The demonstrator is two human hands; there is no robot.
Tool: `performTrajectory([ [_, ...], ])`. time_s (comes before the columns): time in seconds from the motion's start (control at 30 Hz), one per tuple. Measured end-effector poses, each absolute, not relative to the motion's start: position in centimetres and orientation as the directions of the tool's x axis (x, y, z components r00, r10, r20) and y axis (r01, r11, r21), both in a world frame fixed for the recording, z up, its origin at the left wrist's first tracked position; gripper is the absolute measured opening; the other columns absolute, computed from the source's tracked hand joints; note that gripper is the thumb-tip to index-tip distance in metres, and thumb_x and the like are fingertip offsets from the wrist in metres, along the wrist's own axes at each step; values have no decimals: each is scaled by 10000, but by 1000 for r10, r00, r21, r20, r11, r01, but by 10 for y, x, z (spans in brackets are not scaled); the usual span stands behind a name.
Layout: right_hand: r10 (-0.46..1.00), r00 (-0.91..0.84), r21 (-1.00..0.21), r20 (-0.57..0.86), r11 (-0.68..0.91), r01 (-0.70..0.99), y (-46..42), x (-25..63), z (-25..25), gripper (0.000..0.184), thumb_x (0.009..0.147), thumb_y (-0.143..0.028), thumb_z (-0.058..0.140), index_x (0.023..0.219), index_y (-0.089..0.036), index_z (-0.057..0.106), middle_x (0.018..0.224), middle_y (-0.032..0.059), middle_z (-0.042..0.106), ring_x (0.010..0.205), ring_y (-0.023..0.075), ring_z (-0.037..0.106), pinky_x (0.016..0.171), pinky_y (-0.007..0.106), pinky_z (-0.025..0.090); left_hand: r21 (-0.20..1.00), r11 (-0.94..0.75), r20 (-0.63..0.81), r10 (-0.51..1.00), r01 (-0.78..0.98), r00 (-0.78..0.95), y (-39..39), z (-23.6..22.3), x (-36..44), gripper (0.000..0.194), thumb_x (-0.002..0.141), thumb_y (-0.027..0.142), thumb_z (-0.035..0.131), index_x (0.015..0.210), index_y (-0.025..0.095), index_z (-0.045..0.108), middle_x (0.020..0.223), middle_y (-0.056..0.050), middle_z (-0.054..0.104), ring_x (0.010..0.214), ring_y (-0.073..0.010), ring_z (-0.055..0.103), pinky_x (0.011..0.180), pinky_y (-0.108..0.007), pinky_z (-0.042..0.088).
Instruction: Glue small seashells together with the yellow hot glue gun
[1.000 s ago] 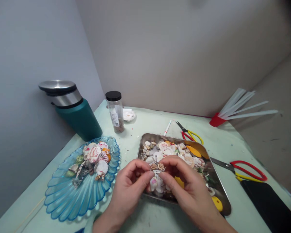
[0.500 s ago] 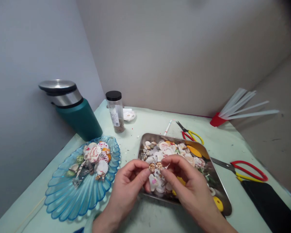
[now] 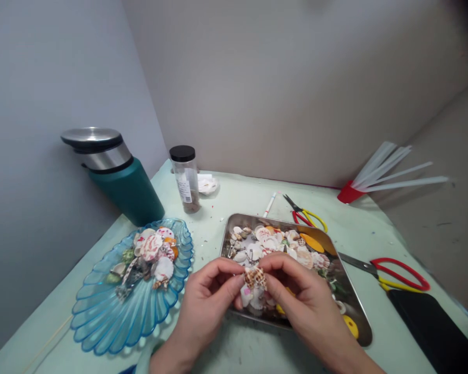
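Observation:
My left hand [image 3: 207, 298] pinches a small brown-spotted seashell [image 3: 250, 278] between thumb and forefinger. Against it sits a second spotted seashell [image 3: 261, 280], gripped by the fingertips of my right hand [image 3: 306, 296]. The two shells touch or nearly touch; whether something joins them, I cannot tell. Both hands hover over the near side of a metal tray [image 3: 359, 311] full of mixed shells [image 3: 271, 242]. To the left, a blue scalloped plate [image 3: 115, 324] carries a pile of shells [image 3: 151, 246], some of them patterned red and white.
A teal bottle [image 3: 128, 189] and a black-lidded jar [image 3: 185, 179] stand at the back left. Behind the tray lie a white pen [image 3: 270, 204] and small scissors [image 3: 306, 214]. Larger scissors [image 3: 400, 274], a black flat object [image 3: 432, 327] and a red cup [image 3: 350, 192] of clear sticks are on the right.
The two spotted shells have come together and turned between my fingertips, showing more of their patterned sides. My right hand has shifted slightly; the surroundings look the same.

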State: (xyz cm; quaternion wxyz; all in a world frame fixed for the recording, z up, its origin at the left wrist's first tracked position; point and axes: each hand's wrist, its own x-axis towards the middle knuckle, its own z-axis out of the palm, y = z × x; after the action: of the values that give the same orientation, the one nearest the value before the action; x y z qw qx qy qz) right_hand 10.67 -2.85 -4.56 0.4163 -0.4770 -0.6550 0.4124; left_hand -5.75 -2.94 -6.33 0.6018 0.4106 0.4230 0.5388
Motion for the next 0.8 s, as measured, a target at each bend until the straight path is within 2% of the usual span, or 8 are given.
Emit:
performTrajectory([
  [0.5,976,-199,-975,93,130,182,-29,103,-43,77,841,-242,578,796,-208,630,748,-13,607,658,121,559,571,198,445,948,129,-102,989,-290,104,-32,-59,-57,74,699,166,720,701,136,652,593,29,600,449,-59,550,456,-144,446],
  [0.8,975,-175,-961,138,175,214,-27,103,-44,84,840,-200,570,809,-220,646,766,-15,626,697,125,580,614,199,457,955,72,-54,996,-288,70,-31,-60,-57,76,715,179,720,732,136,660,690,6,633,466,-62,565,456,-154,456],
])
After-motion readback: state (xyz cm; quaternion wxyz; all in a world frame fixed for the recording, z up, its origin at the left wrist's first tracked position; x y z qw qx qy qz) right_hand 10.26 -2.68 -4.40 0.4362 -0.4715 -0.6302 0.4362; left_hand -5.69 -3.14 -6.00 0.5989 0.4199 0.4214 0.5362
